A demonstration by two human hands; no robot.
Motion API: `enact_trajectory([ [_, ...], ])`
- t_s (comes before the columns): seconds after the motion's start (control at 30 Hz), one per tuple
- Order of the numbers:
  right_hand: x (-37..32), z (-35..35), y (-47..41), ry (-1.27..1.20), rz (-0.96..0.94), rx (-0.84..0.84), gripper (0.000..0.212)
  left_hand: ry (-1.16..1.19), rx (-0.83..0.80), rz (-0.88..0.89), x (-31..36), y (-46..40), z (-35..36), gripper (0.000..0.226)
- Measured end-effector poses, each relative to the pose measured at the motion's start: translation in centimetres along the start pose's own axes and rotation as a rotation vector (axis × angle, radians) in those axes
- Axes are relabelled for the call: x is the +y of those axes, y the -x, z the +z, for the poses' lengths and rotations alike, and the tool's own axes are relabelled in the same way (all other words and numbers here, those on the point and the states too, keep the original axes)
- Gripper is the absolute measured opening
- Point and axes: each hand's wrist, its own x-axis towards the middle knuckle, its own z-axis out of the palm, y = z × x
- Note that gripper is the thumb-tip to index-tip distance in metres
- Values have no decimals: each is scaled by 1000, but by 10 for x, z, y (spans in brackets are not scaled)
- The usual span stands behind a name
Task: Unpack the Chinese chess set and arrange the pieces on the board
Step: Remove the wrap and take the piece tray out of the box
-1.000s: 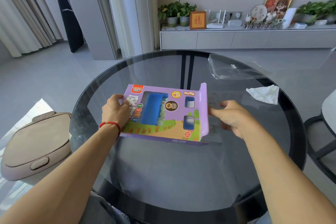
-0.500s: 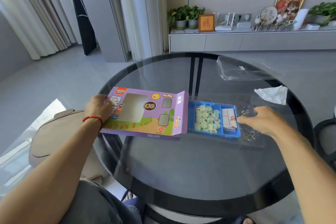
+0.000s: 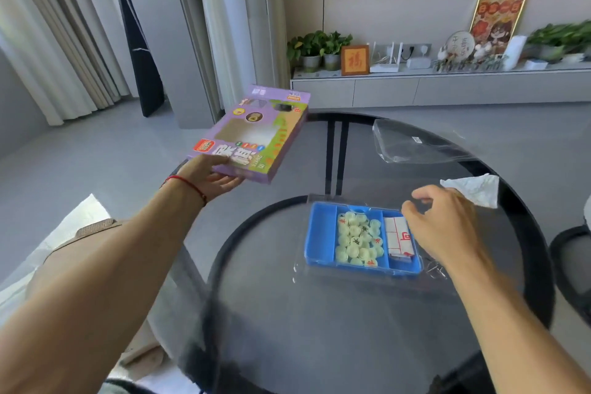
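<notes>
A blue plastic tray lies on the round glass table under a clear lid. Its middle compartment holds several pale round chess pieces. The right compartment holds the folded white board with red lines. My right hand hovers over the tray's right end with its fingers curled, and I cannot tell if it touches the lid. My left hand grips the near end of the empty purple box, raised off the table's left side.
A clear plastic bag and a crumpled white tissue lie on the far right of the table. Small metal wire pieces sit beside the tray. A beige robot vacuum stands on the floor to the left. A chair is at the right.
The tray has come fully out of the purple box. My left hand has lifted the empty box up and away to the left. My right hand stays by the tray's right end.
</notes>
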Motion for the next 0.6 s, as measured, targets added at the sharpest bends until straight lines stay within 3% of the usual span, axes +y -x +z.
enact_trajectory([
  [0.13, -3, 13, -15, -2, -49, 5, 28, 76, -123, -16, -33, -26, 95, 33],
  [0.27, 9, 13, -39, -57, -47, 26, 26, 107, -147, -1, -61, -71, 175, 45],
  [0.53, 30, 5, -63, -94, -46, 36, 23, 3, -51, -59, -103, -180, 250, 68],
  [0.6, 32, 5, -65, -90, -49, 14, 24, -80, -14, -41, -103, -184, 257, 63],
])
